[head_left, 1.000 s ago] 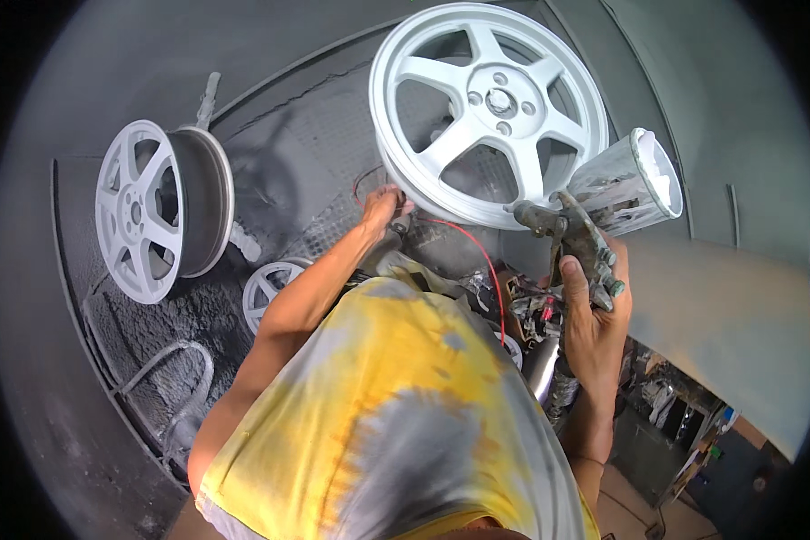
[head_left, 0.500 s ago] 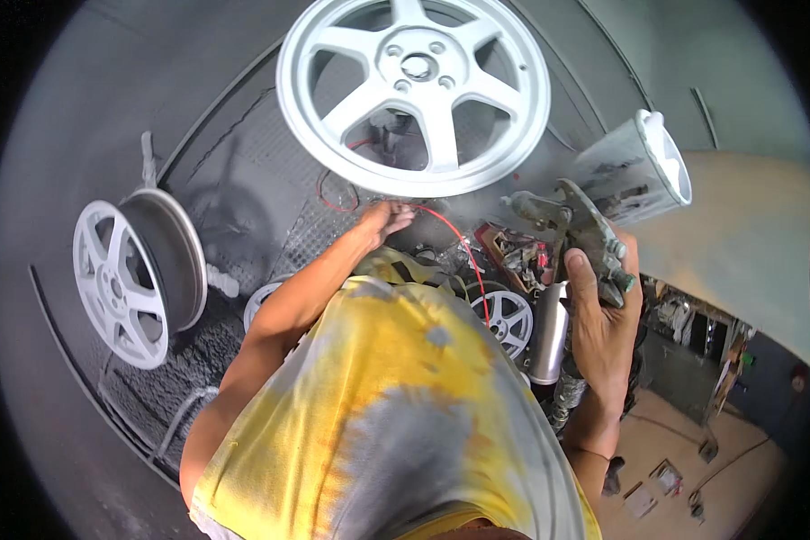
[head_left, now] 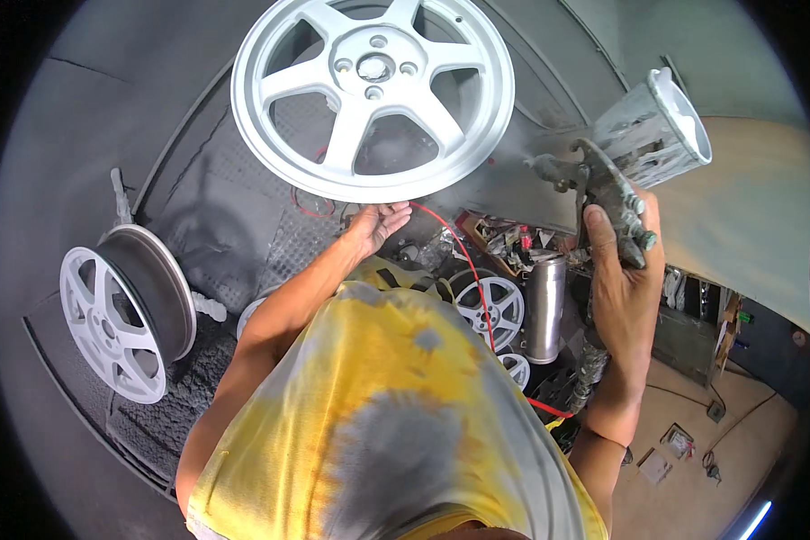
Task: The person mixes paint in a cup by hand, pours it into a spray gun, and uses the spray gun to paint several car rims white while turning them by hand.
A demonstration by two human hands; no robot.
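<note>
In my right hand (head_left: 623, 247) is a spray gun (head_left: 594, 193), coated in dried paint, with a white paint-smeared cup (head_left: 648, 130) at its far end. The gun points left toward a large white six-spoke wheel rim (head_left: 355, 148), raised in front of me. A faint haze hangs between gun and wheel. My left hand (head_left: 380, 225) is at the wheel's near lower edge, fingers curled, seemingly touching it. A thin red hose (head_left: 463, 252) runs out from those fingers and down along my right side; the exact grip is partly hidden.
At left hangs another white wheel (head_left: 112, 324) with a dark barrel. Smaller white wheels (head_left: 490, 310), a silver cylinder (head_left: 545, 310) and a box of clutter (head_left: 504, 243) lie at my right front. A tan panel (head_left: 756, 207) borders the right; cables (head_left: 711, 463) cross the floor.
The big wheel has turned counterclockwise, and my left hand has shifted rightward along its lower edge. My right hand and the spray gun have moved a little up and right. The view has shifted slightly.
</note>
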